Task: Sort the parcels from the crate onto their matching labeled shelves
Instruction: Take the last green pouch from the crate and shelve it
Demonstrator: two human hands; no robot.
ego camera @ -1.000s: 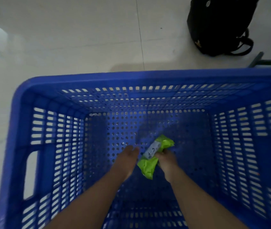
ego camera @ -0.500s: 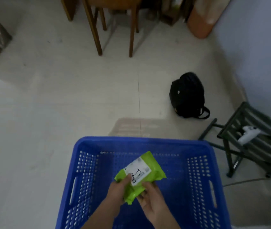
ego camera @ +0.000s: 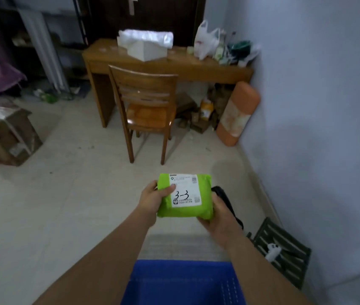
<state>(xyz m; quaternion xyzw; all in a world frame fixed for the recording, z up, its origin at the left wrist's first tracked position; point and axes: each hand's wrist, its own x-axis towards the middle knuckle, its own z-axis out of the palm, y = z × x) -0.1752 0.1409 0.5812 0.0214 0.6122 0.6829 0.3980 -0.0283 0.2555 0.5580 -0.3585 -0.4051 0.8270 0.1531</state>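
Crate: blue crate (ego camera: 181, 280) sat at the bottom edge, below the forearms; its inside was out of view, contents cannot be told.
Parcel: green parcel (ego camera: 184, 198) was up in the air above the floor, white label reading "3-3" facing the camera.
Left hand: left hand (ego camera: 151, 201) gripped the parcel's left edge, thumb curled over the front.
Right hand: right hand (ego camera: 217, 219) cupped the lower right corner, fingers curled underneath.
Ahead: wooden chair (ego camera: 146, 106) stood pushed toward the desk (ego camera: 207, 70), white box (ego camera: 146, 49) and plastic bags (ego camera: 205, 40) on top.
Sides: cardboard box (ego camera: 3, 133) stood left, dark slatted stool (ego camera: 284, 252) right by the wall.
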